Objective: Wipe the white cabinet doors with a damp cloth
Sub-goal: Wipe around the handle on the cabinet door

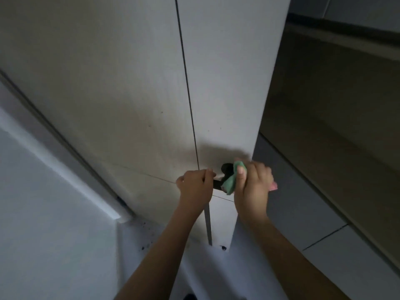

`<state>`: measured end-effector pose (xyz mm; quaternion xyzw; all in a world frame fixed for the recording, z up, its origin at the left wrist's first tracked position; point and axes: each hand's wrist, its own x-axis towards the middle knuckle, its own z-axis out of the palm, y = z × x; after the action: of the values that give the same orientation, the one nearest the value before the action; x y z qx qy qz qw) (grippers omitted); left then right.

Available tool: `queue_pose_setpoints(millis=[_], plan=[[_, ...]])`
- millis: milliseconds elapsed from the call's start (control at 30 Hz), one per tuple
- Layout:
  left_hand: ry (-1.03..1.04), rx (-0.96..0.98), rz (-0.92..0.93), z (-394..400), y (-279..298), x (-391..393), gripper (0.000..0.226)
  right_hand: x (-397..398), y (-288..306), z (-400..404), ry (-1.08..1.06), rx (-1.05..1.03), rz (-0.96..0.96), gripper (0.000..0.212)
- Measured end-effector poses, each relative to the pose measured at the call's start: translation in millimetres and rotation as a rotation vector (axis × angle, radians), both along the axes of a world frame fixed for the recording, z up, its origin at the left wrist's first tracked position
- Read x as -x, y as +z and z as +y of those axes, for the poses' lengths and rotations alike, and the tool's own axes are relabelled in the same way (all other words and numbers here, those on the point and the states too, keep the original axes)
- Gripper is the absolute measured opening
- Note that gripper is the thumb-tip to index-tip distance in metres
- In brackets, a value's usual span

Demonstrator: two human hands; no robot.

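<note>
two white cabinet doors (134, 87) fill the upper frame, split by a dark seam. at lower centre the left hand (195, 184) curls by a black handle (225, 169), while the right hand (254, 182) grips a green cloth (232, 180) against it.

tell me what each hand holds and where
Right hand grips the bunched green cloth round its middle. Left hand holds the black handle by its end.
</note>
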<state>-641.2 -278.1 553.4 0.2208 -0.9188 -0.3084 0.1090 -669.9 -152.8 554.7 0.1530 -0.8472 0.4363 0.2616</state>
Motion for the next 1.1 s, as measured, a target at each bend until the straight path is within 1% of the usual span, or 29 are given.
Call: queue_pose_setpoints(millis=[33, 100, 167, 233, 300, 367, 433, 467, 533, 600, 633, 733, 867, 933, 967, 1033, 1100], plan=[[0.005, 0.039, -0.019, -9.5, -1.7, 2.8, 0.04, -0.8, -3.3, -14.1, -0.005, -0.008, 0.004, 0.043], [0.001, 0.042, -0.014, -28.6, -7.1, 5.4, 0.035, -0.8, -13.3, -40.0, 0.018, -0.051, -0.031, 0.037], [-0.006, -0.019, 0.029, -43.8, -10.8, 2.8, 0.032, -1.2, -26.0, -52.2, -0.015, -0.2, -0.01, 0.032], [-0.02, -0.221, 0.057, -60.6, -14.3, 1.7, 0.029, -3.2, -37.4, -55.1, -0.077, -0.356, 0.053, 0.036], [0.009, -0.539, 0.043, -72.6, -15.1, 2.9, 0.021, -5.0, -42.4, -53.3, -0.123, -0.433, 0.09, 0.036], [0.083, -0.825, 0.029, -79.8, -14.3, 6.0, 0.014, -4.4, -41.0, -60.8, -0.19, -0.52, 0.099, 0.034], [0.128, -1.014, 0.027, -84.0, -12.7, 7.8, 0.01, 0.0, -35.4, -80.4, -0.223, -0.641, 0.124, 0.029], [0.139, -1.077, 0.025, -86.4, -12.7, 7.7, 0.011, 1.2, -32.9, -92.7, -0.205, -0.695, 0.121, 0.026], [0.152, -1.143, 0.014, -88.0, -11.9, 7.9, 0.013, 3.5, -29.2, -105.5, -0.144, -0.788, 0.13, 0.022], [0.153, -1.205, 0.011, -90.9, -12.6, 5.4, 0.013, 7.3, -31.4, -102.1, -0.083, -0.832, 0.156, 0.023], [0.145, -1.241, 0.017, -91.7, -13.1, 4.2, 0.012, 8.9, -33.9, -94.3, -0.078, -0.834, 0.163, 0.025], [0.135, -1.312, 0.016, -94.0, -15.2, 2.1, 0.01, 10.1, -38.2, -69.8, -0.138, -0.818, 0.182, 0.041], [0.129, -1.349, 0.039, -94.6, -17.1, 3.7, 0.01, 9.7, -34.0, -95.4, -0.211, -0.756, 0.175, 0.039], [0.103, -1.362, 0.039, -93.6, -18.8, 2.6, 0.014, 7.3, -34.0, -105.3, -0.151, -0.793, 0.157, 0.032], [0.092, -1.375, 0.037, -93.6, -19.1, 1.5, 0.017, 7.1, -34.2, -101.6, -0.124, -0.826, 0.144, 0.032], [0.101, -1.402, 0.032, -95.4, -20.6, 1.7, 0.018, 8.7, -34.2, -80.8, -0.105, -0.868, 0.156, 0.039], [0.117, -1.417, 0.026, -96.4, -22.0, 2.1, 0.012, 8.6, -33.7, -61.4, -0.123, -0.857, 0.218, 0.041]])
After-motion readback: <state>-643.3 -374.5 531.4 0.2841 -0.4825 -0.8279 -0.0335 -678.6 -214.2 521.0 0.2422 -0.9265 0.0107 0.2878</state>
